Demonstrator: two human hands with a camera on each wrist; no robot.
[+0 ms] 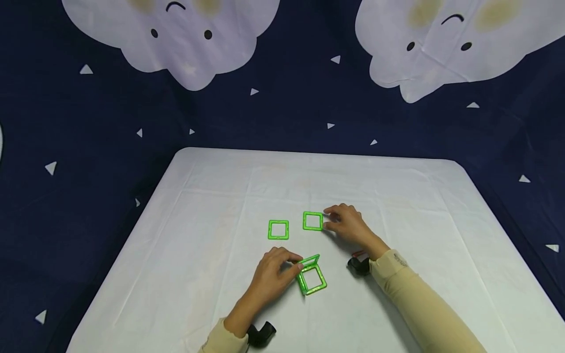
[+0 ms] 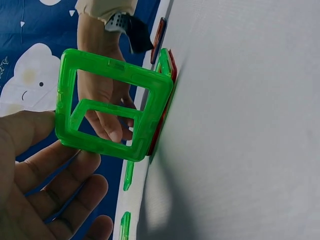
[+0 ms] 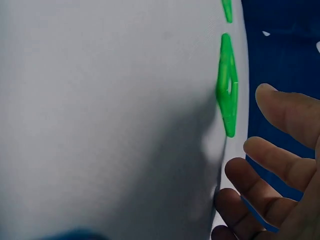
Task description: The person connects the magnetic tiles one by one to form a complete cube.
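Note:
My left hand [image 1: 271, 274] pinches an upright green square magnetic tile [image 2: 120, 67] at one corner between thumb and finger, the other fingers spread loosely. That tile belongs to a small group of joined green tiles [image 1: 318, 289] at the table's middle, and a red edge [image 2: 173, 64] shows low beside it in the left wrist view. My right hand [image 1: 348, 225] is beside a flat green square tile [image 1: 313, 229] farther back. Its thumb and fingers are parted at that tile's right edge, holding nothing; the right wrist view shows the tile [image 3: 227, 100] just beyond the fingertips.
Another flat green square tile [image 1: 278, 238] lies to the left of the right hand's one. A red piece [image 1: 359, 253] shows partly under the right wrist. Black devices [image 1: 262, 336] sit on both wrists. The white table [image 1: 220, 181] ends at a dark blue patterned cloth [image 1: 300, 117].

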